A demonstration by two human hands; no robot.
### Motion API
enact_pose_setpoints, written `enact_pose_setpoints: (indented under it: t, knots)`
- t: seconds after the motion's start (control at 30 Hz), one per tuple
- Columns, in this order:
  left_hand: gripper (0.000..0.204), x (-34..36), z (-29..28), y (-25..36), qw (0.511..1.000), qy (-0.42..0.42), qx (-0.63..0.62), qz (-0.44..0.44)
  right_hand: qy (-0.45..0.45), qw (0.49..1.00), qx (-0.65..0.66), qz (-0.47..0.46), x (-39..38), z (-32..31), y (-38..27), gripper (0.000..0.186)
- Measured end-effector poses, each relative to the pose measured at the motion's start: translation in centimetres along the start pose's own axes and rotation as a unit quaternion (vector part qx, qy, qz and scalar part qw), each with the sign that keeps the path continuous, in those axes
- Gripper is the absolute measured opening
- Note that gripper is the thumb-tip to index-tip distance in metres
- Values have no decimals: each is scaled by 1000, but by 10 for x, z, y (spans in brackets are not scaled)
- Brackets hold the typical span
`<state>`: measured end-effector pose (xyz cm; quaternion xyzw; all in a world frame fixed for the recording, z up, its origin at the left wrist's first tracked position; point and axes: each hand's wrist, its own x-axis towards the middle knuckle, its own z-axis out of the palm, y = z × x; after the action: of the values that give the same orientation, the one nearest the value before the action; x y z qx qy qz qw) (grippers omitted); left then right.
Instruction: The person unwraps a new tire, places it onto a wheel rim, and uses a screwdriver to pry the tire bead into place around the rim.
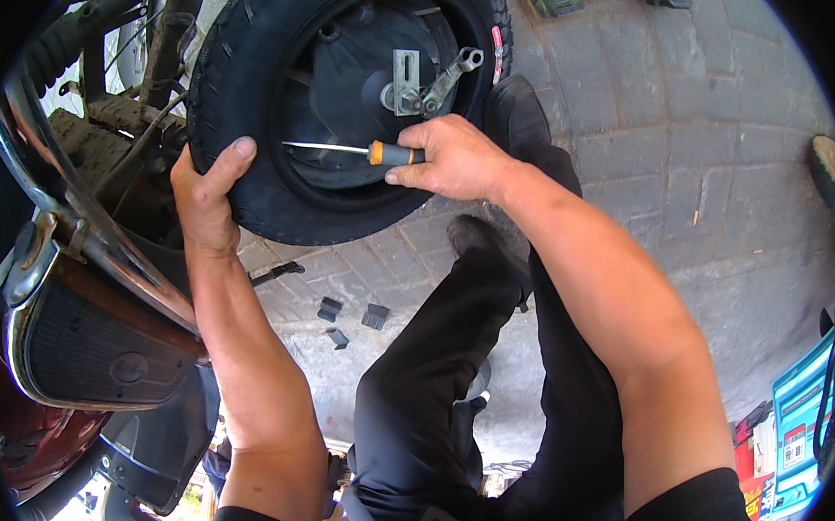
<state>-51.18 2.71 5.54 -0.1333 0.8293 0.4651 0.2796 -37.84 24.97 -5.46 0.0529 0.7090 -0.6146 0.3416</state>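
A black tyre (247, 65) on a dark wheel hub (348, 72) fills the upper middle. Bolted to the hub are a slotted metal bracket (406, 74) and a short brake lever arm (449, 81). My left hand (207, 193) grips the tyre's lower left edge, thumb on the sidewall, its other fingers hidden behind the tread. In my right hand (459, 157) is a screwdriver (383, 154) with a grey and orange handle, fingers closed round it. Its shaft points left across the wheel, the tip near the tyre's inner rim; whether it touches is unclear.
A motorbike's chrome bar (102, 209) and footboard (107, 336) stand close on the left. Several small black pieces (375, 316) lie on the paved ground (628, 159). A blue case (797, 442) is at lower right, below a shoe (834, 183). My shoes (517, 113) are beside the wheel.
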Motion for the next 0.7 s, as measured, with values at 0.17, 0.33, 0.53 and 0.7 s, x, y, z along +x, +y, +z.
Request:
enact_pose_setpoints:
  t: [0.17,0.33,0.53,0.7]
  knots:
    - [61,0,2,1,999,9,-36,2,-12,999,-22,26,0,0,-19,34]
    - [53,-1,5,3,998,11,-55,12,-24,993,-70,92,-10,-6,-50,34]
    - [55,3,8,4,995,44,-34,79,-35,985,-66,154,-17,-9,-91,36]
    - [60,8,4,2,998,16,-20,50,-60,978,-46,196,-20,-8,-104,40]
